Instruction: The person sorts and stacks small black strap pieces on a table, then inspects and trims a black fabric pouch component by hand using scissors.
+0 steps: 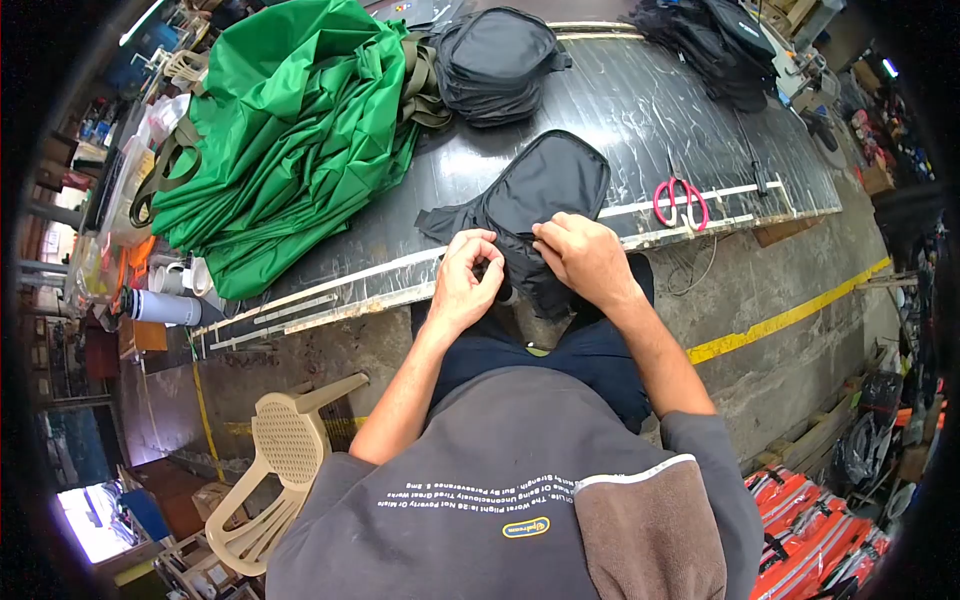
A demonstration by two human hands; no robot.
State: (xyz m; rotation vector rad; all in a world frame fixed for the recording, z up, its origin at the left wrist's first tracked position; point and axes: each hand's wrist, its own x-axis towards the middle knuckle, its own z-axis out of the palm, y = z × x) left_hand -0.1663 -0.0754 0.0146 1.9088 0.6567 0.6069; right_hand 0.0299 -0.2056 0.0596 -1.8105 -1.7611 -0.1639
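A black fabric bag piece point(548, 185) lies on the dark table, and part of it hangs over the front edge. My left hand point(468, 278) is at its left side, thumb and index finger curled together; whatever may be between them is too small to make out. On the right, my right hand point(583, 255) pinches the black fabric near its lower edge, fingers closed. Pink-handled scissors point(681, 204) rest on the table to the right of the bag piece. Behind it sits a stack of black pouches point(497, 65).
A large heap of green fabric point(300, 140) covers the left of the table point(660, 120). More black bags point(712, 45) are piled at the back right. A lilac tumbler point(165, 307) stands at the left edge, and a beige plastic chair point(285, 440) is at lower left.
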